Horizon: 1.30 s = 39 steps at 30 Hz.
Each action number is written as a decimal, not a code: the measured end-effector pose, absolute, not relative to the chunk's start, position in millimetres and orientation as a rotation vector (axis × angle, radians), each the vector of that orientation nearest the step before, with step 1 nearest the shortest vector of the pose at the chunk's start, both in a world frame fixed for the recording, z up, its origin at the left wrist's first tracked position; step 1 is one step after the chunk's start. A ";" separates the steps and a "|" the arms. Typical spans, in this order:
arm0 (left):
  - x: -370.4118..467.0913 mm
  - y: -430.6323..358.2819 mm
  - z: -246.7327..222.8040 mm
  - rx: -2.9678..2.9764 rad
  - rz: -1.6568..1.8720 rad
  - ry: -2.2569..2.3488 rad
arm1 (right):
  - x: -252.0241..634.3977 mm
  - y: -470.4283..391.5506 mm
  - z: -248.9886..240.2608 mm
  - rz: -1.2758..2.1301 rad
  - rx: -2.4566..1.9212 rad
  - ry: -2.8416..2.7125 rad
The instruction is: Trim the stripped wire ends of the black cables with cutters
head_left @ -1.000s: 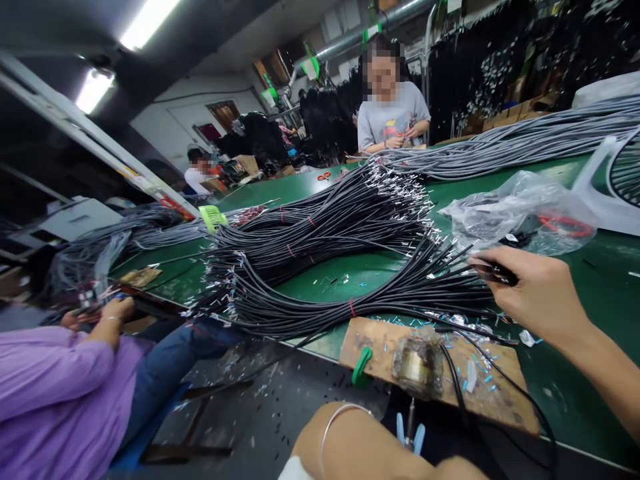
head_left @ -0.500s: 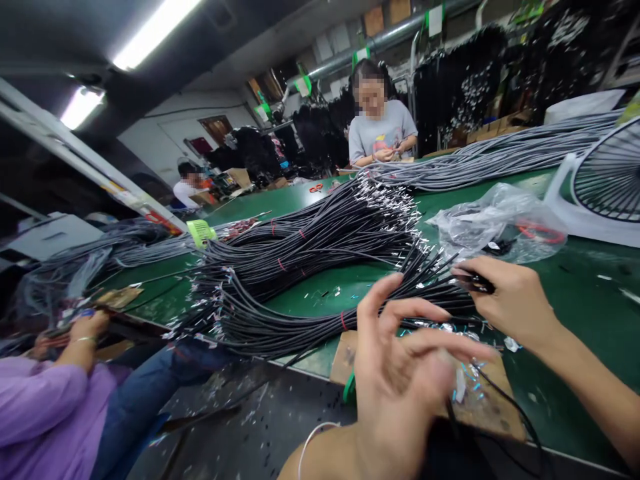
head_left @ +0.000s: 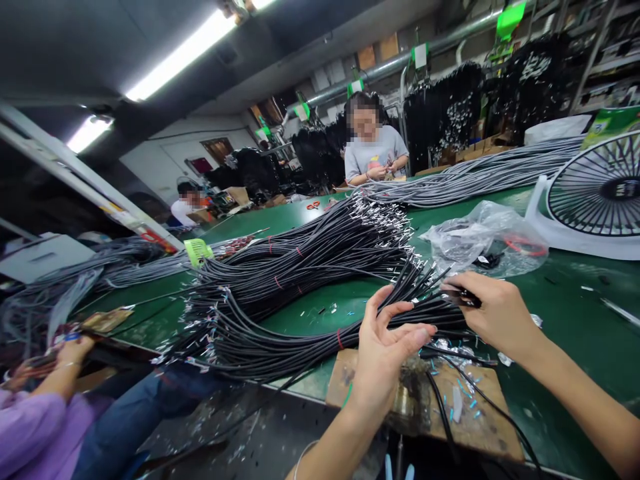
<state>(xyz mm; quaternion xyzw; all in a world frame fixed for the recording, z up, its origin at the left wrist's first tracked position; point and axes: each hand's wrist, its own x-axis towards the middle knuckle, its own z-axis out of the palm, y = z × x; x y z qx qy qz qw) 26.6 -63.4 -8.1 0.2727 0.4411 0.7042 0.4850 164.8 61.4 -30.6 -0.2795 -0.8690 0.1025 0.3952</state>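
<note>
My left hand [head_left: 383,353] is beside the near bundle of black cables [head_left: 300,340], its fingers apart and partly curled, with no object plainly held. My right hand [head_left: 505,317] is closed around a small dark tool [head_left: 465,297], its kind mostly hidden by the fingers, close to the stripped cable ends. Below the hands lies a worn wooden board [head_left: 487,427] scattered with blue and white wire scraps. A dark metal block [head_left: 410,397] sits on it, partly behind my left wrist. Loose black cables [head_left: 440,407] trail over the board's front edge.
A larger heap of black cables [head_left: 305,247] lies across the green table [head_left: 565,340]. To the right are a clear plastic bag [head_left: 465,233] and a white fan [head_left: 595,193]. Grey cables [head_left: 460,177] run behind. Co-workers sit at left [head_left: 40,427] and opposite [head_left: 377,157].
My left hand has drawn back from the camera toward the cables, fingers now closer together. My right hand still holds the dark tool. The view has shifted slightly, showing more of the fan.
</note>
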 end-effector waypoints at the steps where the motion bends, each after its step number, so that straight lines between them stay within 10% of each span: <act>1: 27.3 -63.0 -7.3 0.655 1.713 1.074 | 164.8 61.2 -30.5 0.269 -0.714 -2.201; 30: 2.3 10.9 -28.1 1.313 1.251 1.022 | 158.5 54.4 -20.1 0.986 -0.827 -2.024; 39: 4.3 13.3 -39.8 1.465 1.184 1.152 | 154.4 -4.3 19.7 -0.111 -0.687 -2.211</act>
